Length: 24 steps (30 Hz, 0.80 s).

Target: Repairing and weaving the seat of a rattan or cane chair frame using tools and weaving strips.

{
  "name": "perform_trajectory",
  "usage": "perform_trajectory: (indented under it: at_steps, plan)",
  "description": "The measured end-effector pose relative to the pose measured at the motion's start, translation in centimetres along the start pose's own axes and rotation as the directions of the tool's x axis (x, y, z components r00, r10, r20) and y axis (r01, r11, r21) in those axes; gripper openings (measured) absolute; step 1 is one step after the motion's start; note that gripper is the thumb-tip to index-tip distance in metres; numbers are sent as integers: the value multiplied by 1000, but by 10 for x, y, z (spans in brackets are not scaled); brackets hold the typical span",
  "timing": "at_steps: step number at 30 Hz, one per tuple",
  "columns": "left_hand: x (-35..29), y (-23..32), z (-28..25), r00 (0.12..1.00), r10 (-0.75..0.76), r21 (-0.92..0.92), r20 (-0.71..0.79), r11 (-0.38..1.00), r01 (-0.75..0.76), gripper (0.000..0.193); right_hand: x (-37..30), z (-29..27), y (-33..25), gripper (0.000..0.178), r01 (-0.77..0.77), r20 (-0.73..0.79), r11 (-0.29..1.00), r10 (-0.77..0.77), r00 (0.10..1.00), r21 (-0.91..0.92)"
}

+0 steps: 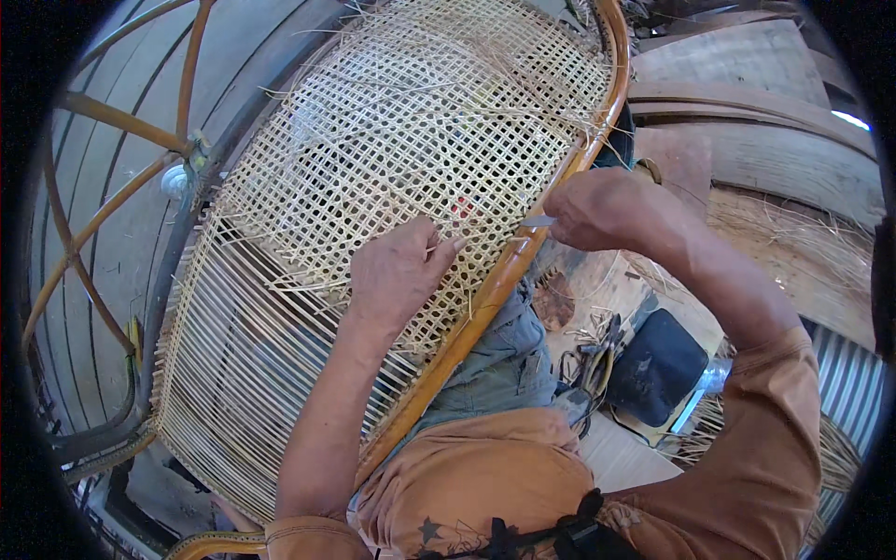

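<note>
A large woven cane panel (373, 159) stretches across a curved rattan frame (509, 266) in front of me. My left hand (397, 271) rests on the weave near its lower edge, fingers curled and thumb close to the forefinger. What lies between those fingertips is too small to make out. Just beyond the frame's right rail, my right hand (597, 210) is closed around a tool. From it a short, flat metal blade (537, 222) points left over the rail; its handle is hidden in my fist. Below the dense weave run parallel cane strands (252, 345) without crossing ones.
Loose cane ends stick up from the panel's far part. Rattan poles (121, 121) of another frame stand at the left. Boards (793, 154) lie at the far right. A black pad (656, 367), hand tools (597, 359) and cane bundles (840, 453) are by my right side.
</note>
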State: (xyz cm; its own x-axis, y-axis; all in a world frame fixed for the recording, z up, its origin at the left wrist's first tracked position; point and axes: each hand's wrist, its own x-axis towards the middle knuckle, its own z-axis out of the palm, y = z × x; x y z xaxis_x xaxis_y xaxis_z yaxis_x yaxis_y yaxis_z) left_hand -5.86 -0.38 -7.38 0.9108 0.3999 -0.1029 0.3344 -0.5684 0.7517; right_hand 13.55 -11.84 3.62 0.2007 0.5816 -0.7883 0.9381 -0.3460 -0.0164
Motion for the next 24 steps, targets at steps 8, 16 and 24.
perform_trajectory:
  at_steps: [8,16,24]
  plan:
    - [-2,-10,7,994,73,77,-81,995,-67,30,1,-5,-5,20,6,15,1000,-6,1000,26]
    - [2,-15,5,997,50,54,59,997,-53,27,9,-8,-4,21,-25,79,999,23,997,20]
    - [0,-2,-3,997,33,127,65,991,-41,26,5,-6,0,25,17,30,1000,-17,999,4]
